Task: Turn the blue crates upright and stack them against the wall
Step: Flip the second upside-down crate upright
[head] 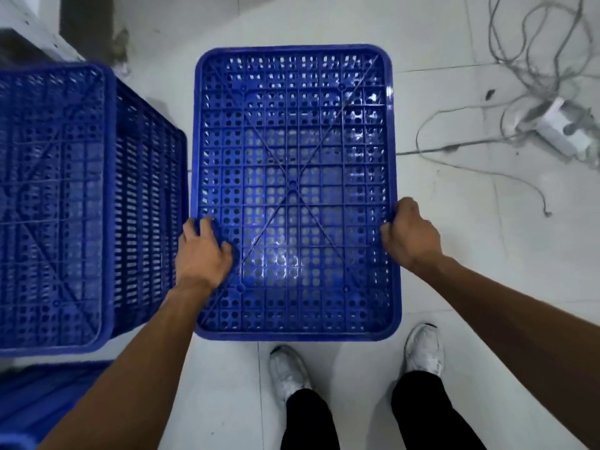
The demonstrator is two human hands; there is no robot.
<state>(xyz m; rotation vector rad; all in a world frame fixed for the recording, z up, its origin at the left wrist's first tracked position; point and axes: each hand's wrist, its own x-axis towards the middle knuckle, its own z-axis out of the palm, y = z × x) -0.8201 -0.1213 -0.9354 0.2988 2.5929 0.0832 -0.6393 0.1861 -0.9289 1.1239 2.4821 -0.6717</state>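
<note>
A blue perforated crate [293, 131] fills the middle of the view, its ribbed bottom with a diagonal cross facing up at me, so it is upside down. My left hand [203, 251] grips its left edge and my right hand [409, 235] grips its right edge, both near the end closest to me. A second blue crate [65, 190], also bottom up, stands to the left, close beside the held one. Part of a third blue crate [48, 394] shows at the lower left corner.
Pale floor tiles lie all around. Loose grey cables [535, 60] and a white power strip [561, 128] sprawl at the upper right. My feet in white shoes [422, 349] stand just behind the crate. A white wall or cabinet corner [35, 30] sits at the top left.
</note>
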